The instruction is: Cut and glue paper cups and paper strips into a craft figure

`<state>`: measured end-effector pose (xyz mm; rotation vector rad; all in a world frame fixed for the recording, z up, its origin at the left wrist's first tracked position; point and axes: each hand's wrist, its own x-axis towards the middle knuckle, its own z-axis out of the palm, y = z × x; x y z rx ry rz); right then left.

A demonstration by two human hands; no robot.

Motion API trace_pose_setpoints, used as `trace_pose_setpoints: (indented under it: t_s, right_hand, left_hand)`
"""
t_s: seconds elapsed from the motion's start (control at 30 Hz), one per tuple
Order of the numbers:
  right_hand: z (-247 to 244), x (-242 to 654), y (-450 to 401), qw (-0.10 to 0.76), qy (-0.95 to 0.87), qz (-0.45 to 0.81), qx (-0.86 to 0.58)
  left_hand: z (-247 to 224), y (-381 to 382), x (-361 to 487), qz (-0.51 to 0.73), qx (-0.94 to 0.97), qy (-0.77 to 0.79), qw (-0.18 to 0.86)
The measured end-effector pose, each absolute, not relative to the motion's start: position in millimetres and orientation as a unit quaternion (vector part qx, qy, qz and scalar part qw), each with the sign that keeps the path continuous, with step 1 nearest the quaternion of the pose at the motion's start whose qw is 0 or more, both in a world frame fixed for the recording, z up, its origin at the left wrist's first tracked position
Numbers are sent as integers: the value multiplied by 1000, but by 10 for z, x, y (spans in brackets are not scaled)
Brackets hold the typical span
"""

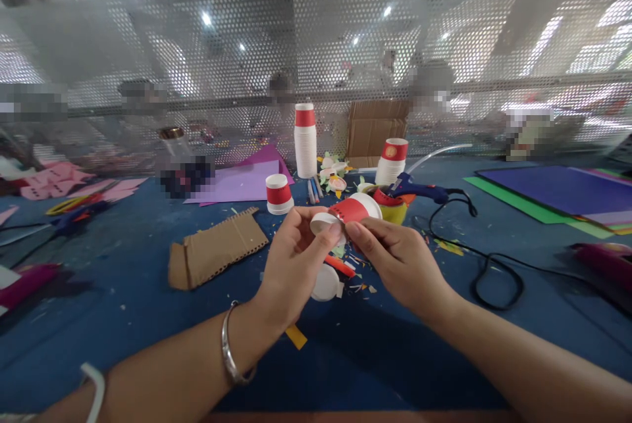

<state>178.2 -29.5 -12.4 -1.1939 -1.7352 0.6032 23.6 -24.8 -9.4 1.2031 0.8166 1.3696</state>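
Note:
A red and white paper cup (354, 208) is held on its side between my two hands, its wide white end turned right and away. At its left end is a small white round piece (322, 220); whether it is part of the cup I cannot tell. My left hand (291, 262) is closed there, thumb in front and fingers partly hidden behind. My right hand (407, 255) pinches at the cup's near side, thumb against forefinger. Below them a white paper disc (326, 283) and an orange-red strip (340, 266) lie among paper scraps.
Corrugated cardboard (222, 245) lies left, near an upturned cup (279, 195). Behind stand a tall cup stack (305, 141) and a shorter one (393, 160). A blue glue gun (419, 190) rests on a yellow container (394, 214); its black cable (486, 258) loops right. Coloured sheets (553, 189) lie far right.

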Motion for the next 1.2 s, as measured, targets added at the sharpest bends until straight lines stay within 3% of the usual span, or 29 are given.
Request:
trace_pose_setpoints:
  t_s: [0.3, 0.63, 0.77, 0.87, 1.2]
  right_hand:
    - [-122, 1776, -286, 501, -684, 263, -461]
    - [-205, 1846, -141, 535, -623, 361, -442]
    - [-182, 1826, -157, 533, -623, 365, -442]
    - [-163, 1812, -166, 535, -624, 362, -440]
    - [-186, 1810, -164, 559, -586, 401, -429]
  left_hand:
    - [-106, -168, 223, 597, 524, 344, 500]
    - [76, -44, 149, 554, 367, 325, 673]
    - [105, -17, 114, 537, 354, 320, 695]
    - [67, -13, 91, 544, 408, 320, 660]
    - [18, -149, 38, 504, 690, 325, 405]
